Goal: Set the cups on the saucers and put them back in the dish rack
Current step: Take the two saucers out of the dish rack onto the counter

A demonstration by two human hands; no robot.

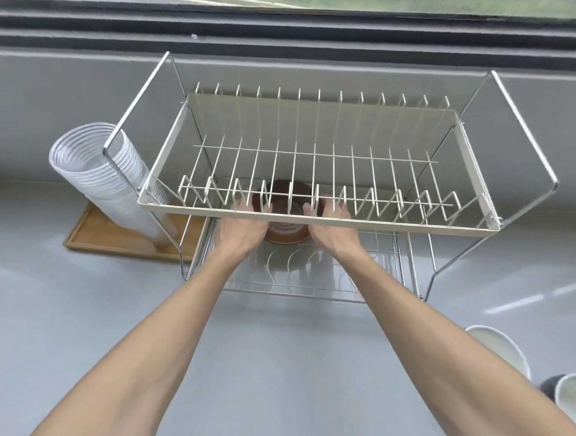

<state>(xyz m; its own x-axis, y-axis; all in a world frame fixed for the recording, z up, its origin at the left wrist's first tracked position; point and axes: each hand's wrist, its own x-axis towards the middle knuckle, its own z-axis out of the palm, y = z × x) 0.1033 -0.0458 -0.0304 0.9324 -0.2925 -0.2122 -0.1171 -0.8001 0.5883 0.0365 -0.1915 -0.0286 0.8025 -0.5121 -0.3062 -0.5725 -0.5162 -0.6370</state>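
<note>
A two-tier wire dish rack (317, 218) stands on the grey counter. Under its cream upper tier, on the lower shelf, sits a brown cup on a brown saucer (287, 234). My left hand (242, 230) holds the saucer's left side. My right hand (333, 232) holds its right side. Both sets of fingers reach under the upper tier and are partly hidden by its front bar and wires. The cup's top shows dimly through the upper tier's wires.
A stack of clear plastic cups (113, 177) leans on a wooden tray (110, 240) left of the rack. White and grey cups or bowls (501, 352) sit at the right edge. A window ledge runs behind the rack.
</note>
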